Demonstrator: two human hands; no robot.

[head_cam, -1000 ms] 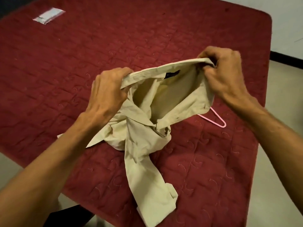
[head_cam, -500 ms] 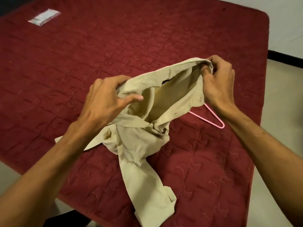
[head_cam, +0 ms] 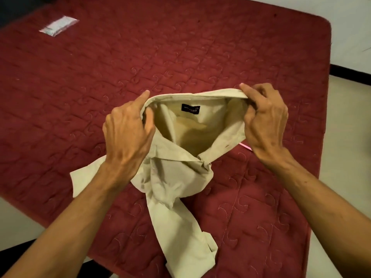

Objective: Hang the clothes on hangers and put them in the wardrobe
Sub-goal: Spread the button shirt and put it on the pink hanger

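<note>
Early going: the beige shirt [head_cam: 180, 177] lies crumpled on the red quilted bed [head_cam: 180, 47], its collar lifted and spread open between both hands. The left hand [head_cam: 126, 133] grips one end and the right hand [head_cam: 265, 121] pinches the other. The pink hanger [head_cam: 245, 146], only a sliver showing beside the right hand, is not yet inside the shirt — hanging it and the trip to the wardrobe both remain.

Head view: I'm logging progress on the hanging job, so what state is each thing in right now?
Beige shirt: crumpled, collar spread open, tail lying on the red mattress, not on a hanger.
Left hand: grips the collar's left end.
Right hand: pinches the collar's right end.
Pink hanger: lies on the mattress, mostly hidden behind shirt and right hand.
White packet: lies flat at the mattress's far left, untouched.
</note>
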